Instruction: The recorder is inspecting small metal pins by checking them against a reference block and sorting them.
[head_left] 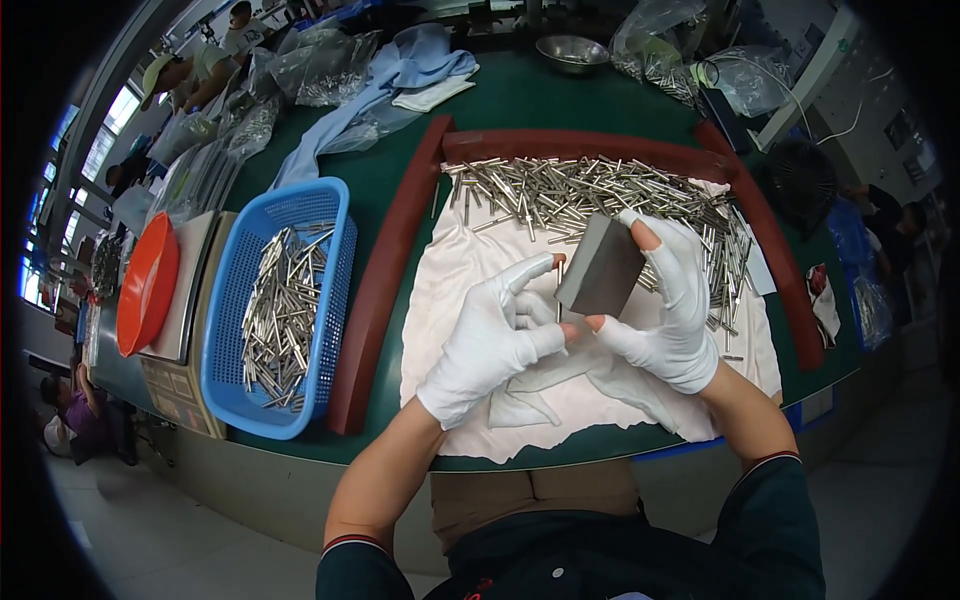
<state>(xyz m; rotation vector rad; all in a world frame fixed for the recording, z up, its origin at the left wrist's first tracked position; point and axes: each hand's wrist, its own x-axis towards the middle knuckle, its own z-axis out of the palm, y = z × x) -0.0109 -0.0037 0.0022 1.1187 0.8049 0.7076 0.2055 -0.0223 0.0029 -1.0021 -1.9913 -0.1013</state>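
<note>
White gloves with bare fingertips cover both hands. My left hand [490, 330] pinches a thin metal pin [560, 285] upright, one end at the forefinger and the other at the thumb. My right hand [670, 310] grips a dark grey rectangular block [606, 268], tilted, its near edge close beside the pin. Whether block and pin touch, I cannot tell. Below both hands lies a pale pink cloth [440, 350], with a crumpled white cloth [560, 375] on it. A heap of loose metal pins [560, 195] spreads across the cloth's far and right sides.
Dark red bars [385, 280] border the cloth at left, back and right. A blue basket [345, 260] of metal pins stands left, beside an orange-red bowl [148, 285]. A metal bowl [572, 55], plastic bags and a light blue cloth [340, 120] lie farther back. Other people sit beyond.
</note>
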